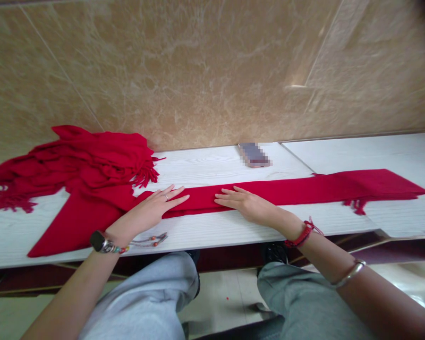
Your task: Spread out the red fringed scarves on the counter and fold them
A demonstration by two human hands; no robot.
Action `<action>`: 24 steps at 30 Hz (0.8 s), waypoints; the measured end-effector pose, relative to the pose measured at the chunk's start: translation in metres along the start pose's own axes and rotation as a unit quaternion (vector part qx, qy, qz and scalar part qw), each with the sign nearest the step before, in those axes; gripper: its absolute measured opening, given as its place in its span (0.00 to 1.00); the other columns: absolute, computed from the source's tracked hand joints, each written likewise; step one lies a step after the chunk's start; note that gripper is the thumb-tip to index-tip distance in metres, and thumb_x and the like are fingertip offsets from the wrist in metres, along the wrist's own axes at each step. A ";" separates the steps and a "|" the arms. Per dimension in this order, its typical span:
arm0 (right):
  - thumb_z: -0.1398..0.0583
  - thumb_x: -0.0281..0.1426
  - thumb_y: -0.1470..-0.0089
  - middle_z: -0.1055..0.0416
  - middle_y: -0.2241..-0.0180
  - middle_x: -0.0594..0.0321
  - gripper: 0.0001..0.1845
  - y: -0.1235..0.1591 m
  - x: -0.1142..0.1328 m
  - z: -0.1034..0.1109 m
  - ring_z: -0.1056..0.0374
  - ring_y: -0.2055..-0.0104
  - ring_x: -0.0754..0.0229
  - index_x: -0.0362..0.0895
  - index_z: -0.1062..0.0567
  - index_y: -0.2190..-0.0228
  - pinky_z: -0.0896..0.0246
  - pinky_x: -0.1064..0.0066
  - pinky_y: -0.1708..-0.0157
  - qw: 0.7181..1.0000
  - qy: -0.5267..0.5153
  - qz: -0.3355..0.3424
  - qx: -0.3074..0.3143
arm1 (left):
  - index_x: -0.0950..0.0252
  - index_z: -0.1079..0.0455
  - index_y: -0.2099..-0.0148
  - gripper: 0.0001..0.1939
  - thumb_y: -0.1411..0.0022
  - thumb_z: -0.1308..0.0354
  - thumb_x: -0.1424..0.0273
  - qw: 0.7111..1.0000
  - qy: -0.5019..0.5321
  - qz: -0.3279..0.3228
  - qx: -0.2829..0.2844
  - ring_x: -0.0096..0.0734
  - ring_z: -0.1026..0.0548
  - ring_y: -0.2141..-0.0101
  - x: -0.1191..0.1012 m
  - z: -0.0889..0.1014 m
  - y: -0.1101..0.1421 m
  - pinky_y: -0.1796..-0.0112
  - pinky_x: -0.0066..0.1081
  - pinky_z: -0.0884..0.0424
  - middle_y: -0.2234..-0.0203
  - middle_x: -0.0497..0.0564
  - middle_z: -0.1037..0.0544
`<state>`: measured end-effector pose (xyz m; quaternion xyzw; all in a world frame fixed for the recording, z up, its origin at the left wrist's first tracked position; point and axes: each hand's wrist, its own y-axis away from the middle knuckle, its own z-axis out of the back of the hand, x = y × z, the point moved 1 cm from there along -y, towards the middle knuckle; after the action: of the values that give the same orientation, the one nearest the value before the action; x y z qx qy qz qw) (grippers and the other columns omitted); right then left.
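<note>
A red scarf (304,188) lies folded lengthwise into a long narrow strip on the white table (205,165). Its right end is folded over, and a bit of fringe pokes out below the near edge there. My left hand (157,203) rests flat on the strip's left part, fingers spread and pointing right. My right hand (250,204) lies flat on the middle of the strip, fingers stretched to the left. Neither hand grips anything. Beyond my left hand the red cloth widens into a loose, pointed flap at the table's near edge.
A crumpled heap of red fringed cloth (102,158) sits at the back left against the brown marbled wall (198,71). A phone (254,155), blurred out, lies behind the strip. My knees are below the table's front edge. A seam crosses the tabletop at right.
</note>
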<state>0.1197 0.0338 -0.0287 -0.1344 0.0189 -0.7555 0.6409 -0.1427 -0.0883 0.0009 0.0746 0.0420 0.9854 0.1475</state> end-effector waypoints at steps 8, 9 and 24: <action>0.57 0.15 0.48 0.45 0.43 0.65 0.31 0.004 0.000 0.003 0.57 0.39 0.62 0.49 0.39 0.46 0.64 0.55 0.42 1.000 -0.012 0.008 0.027 | 0.50 0.61 0.37 0.49 0.58 0.59 0.91 0.998 -0.008 0.005 0.064 0.36 0.59 0.39 -0.006 -0.004 0.006 0.45 0.41 0.49 0.38 0.45 0.59; 0.56 0.16 0.47 0.45 0.43 0.65 0.29 0.005 0.001 0.003 0.56 0.39 0.61 0.49 0.39 0.46 0.64 0.54 0.42 1.000 -0.011 0.008 0.027 | 0.51 0.61 0.37 0.49 0.58 0.59 0.90 0.997 -0.003 0.013 0.072 0.37 0.59 0.40 -0.007 -0.003 0.006 0.45 0.42 0.49 0.38 0.45 0.59; 0.56 0.39 0.40 0.50 0.41 0.50 0.28 -0.022 0.025 -0.003 0.58 0.39 0.48 0.36 0.45 0.43 0.58 0.48 0.44 0.989 0.072 -0.123 -0.041 | 0.70 0.47 0.40 0.24 0.35 0.62 0.66 0.993 0.058 0.013 -0.102 0.33 0.47 0.42 -0.049 0.005 -0.056 0.45 0.35 0.48 0.41 0.56 0.45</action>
<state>0.0944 0.0134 -0.0226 -0.1067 0.0792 -0.8350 0.5339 -0.0801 -0.0495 -0.0069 0.0024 -0.0510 0.9890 0.1389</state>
